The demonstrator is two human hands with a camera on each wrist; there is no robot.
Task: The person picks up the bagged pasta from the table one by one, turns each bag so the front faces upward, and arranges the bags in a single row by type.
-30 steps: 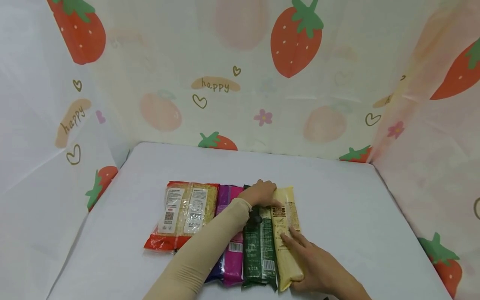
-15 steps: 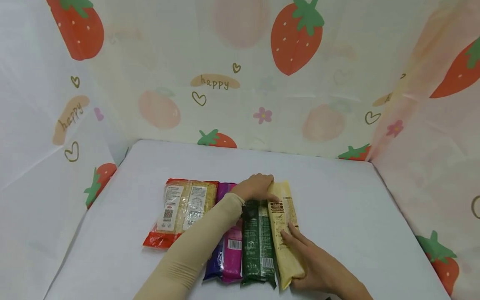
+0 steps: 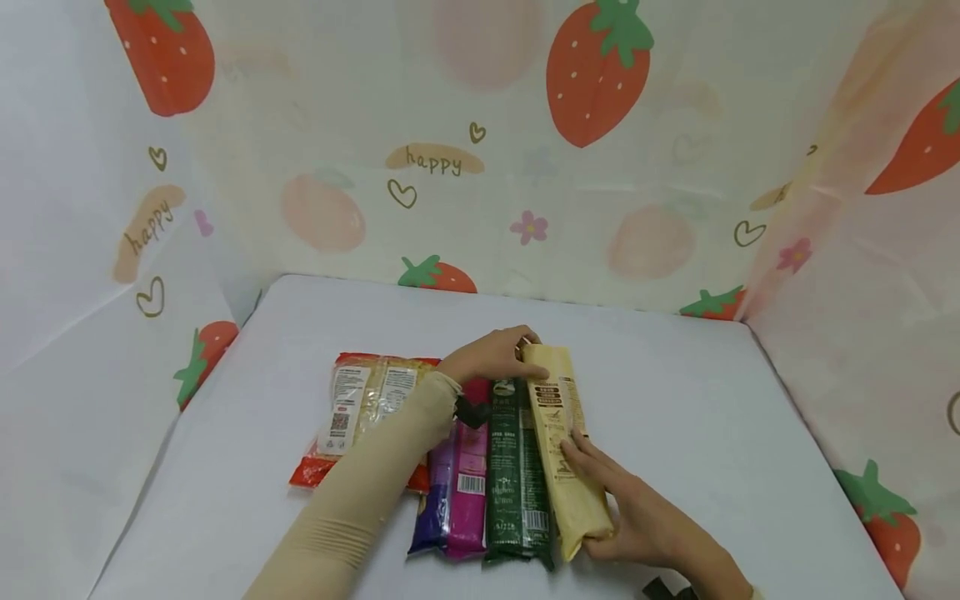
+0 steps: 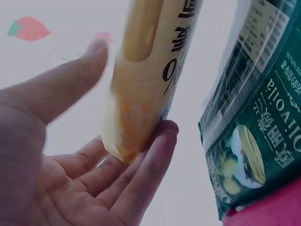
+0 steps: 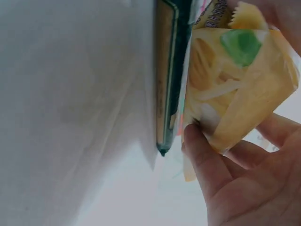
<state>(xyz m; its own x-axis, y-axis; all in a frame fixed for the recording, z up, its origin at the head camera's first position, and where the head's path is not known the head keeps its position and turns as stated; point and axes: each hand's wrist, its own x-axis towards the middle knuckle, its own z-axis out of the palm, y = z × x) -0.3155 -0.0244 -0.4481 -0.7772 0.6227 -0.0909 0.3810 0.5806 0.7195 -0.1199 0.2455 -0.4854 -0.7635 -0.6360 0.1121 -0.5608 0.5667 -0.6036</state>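
Both hands hold a long yellow noodle pack (image 3: 562, 450) at the right end of the row in the head view. My left hand (image 3: 491, 354) grips its far end; in the left wrist view the fingers (image 4: 155, 165) curl under that end and the thumb lies along the side. Around the near end is my right hand (image 3: 637, 517), and the right wrist view has its fingers and thumb on the wrapper (image 5: 235, 89). Directly left of it, partly overlapped, lies a dark green Olivoilà pack (image 3: 513, 492). The left forearm passes over the packs farther left.
A pink and purple pack (image 3: 468, 508) lies beside the green one. Farther left is a clear bag with red ends and white labels (image 3: 348, 408), partly behind the sleeve (image 3: 375, 475). The white table (image 3: 697, 417) is enclosed by strawberry-print curtains (image 3: 525, 192).
The yellow pack's far end has shifted up and left in the head view, with my left hand moving along with it. My right hand stays at the near end.
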